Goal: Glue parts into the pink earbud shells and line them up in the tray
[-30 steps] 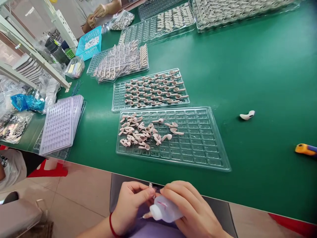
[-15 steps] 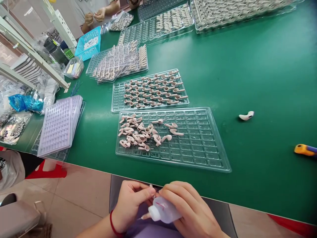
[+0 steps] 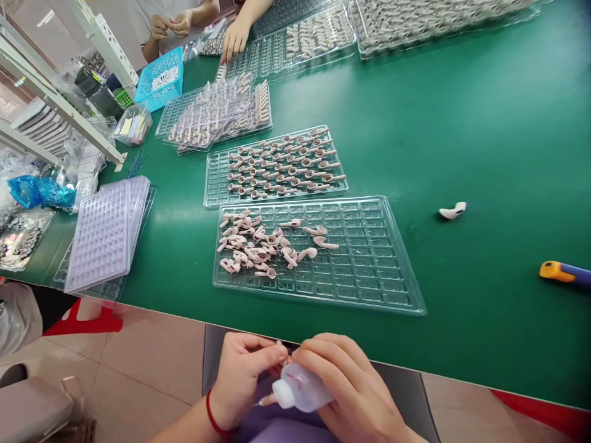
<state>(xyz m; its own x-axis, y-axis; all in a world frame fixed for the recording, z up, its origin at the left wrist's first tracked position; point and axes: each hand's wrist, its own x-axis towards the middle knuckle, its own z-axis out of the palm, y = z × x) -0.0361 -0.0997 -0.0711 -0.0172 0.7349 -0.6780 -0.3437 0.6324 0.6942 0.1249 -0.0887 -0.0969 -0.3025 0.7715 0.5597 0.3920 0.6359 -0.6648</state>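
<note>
My left hand (image 3: 242, 378), with a red cord at the wrist, pinches a small white earbud shell (image 3: 279, 346) between thumb and fingers; most of it is hidden. My right hand (image 3: 357, 387) is wrapped round a translucent squeeze bottle (image 3: 307, 391) with a white cap and a thin needle tip pointing left. Its fingertips meet the left hand's fingers near the shell. Both hands are at the table's front edge, above my lap. Just beyond them lies a clear tray (image 3: 369, 258) with a loose heap of earbud shells (image 3: 252, 246) on its left half.
Behind it, a second tray (image 3: 215, 178) carries shells in rows. Stacked trays (image 3: 99, 231) stand left, near a blue basket (image 3: 146, 92). One earbud (image 3: 452, 211) and a yellow-and-blue handle (image 3: 561, 272) lie right. Co-workers' hands (image 3: 236, 40) are at the back.
A co-worker's hand has come in at the back, over the far tray. The view has shifted slightly. My hands keep nearly the same pose on the shell and bottle.
</note>
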